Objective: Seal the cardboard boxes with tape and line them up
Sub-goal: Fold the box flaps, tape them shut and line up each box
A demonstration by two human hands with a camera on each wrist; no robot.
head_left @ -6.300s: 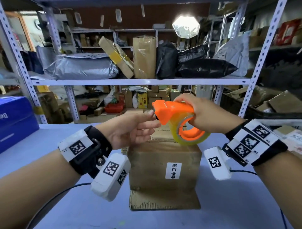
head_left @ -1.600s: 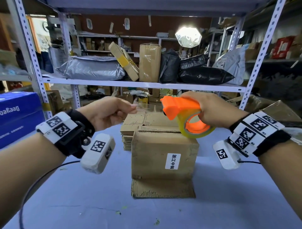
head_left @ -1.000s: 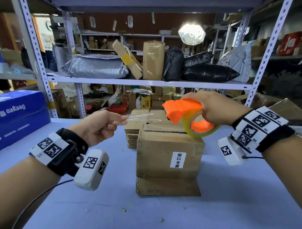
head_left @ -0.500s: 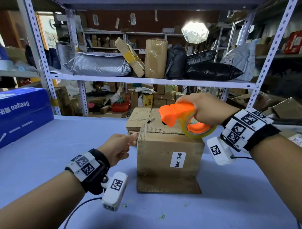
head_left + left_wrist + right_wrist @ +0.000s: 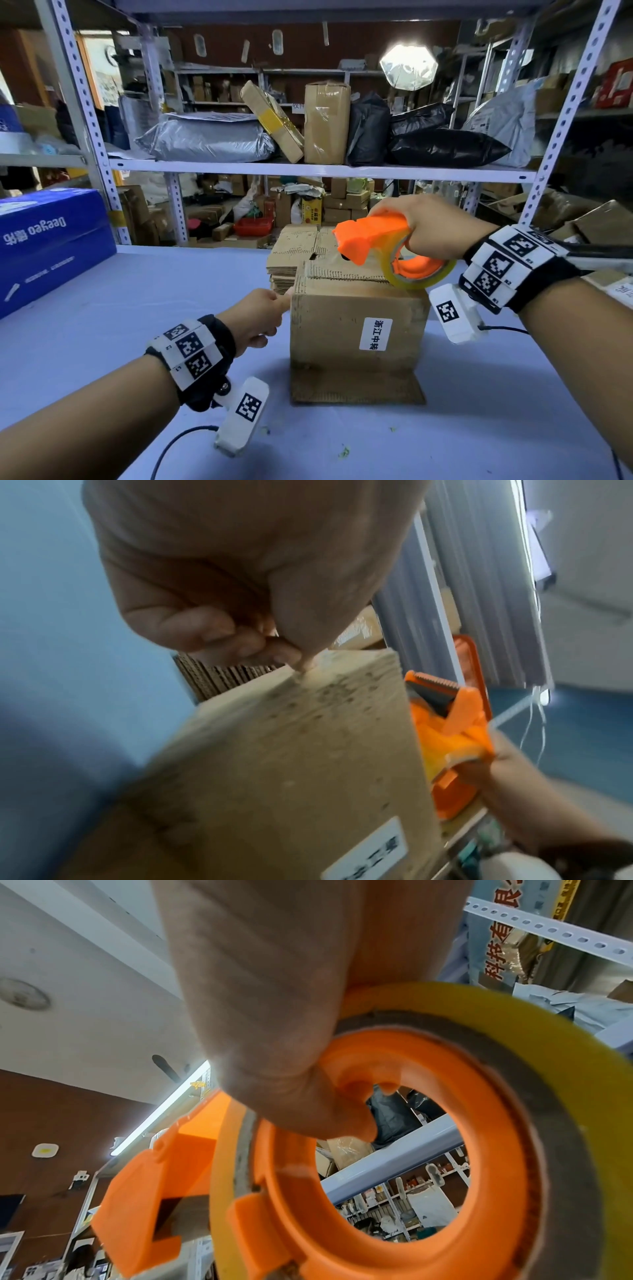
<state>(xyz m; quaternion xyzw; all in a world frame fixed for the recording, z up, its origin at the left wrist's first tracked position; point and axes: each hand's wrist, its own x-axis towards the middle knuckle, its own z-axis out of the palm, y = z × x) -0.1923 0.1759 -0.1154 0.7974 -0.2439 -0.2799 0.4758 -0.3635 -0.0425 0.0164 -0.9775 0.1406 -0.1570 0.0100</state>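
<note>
Item: cardboard box (image 5: pixel 356 329), upright on my blue table (image 5: pixel 137 308), white label facing me. My left hand (image 5: pixel 255 317) meets its upper left edge, fingers curled, thumb tip (image 5: pixel 304 664) pressed to the corner; any tape end under it is too clear to make out. My right hand (image 5: pixel 428 228) grips the orange tape dispenser (image 5: pixel 373 240), thumb through the core, roll over the box top's right side. A stack of flattened cartons (image 5: pixel 291 253) lies behind, partly hidden.

— Where's room on the lavender-blue bench (image 5: pixel 137 308)?
— Left and front of the brown cardboard box (image 5: pixel 356 329).
— And behind?
— A stack of flattened corrugated cardboard (image 5: pixel 291 253) blocks it; big blue carton (image 5: pixel 51 240) far left.
</note>
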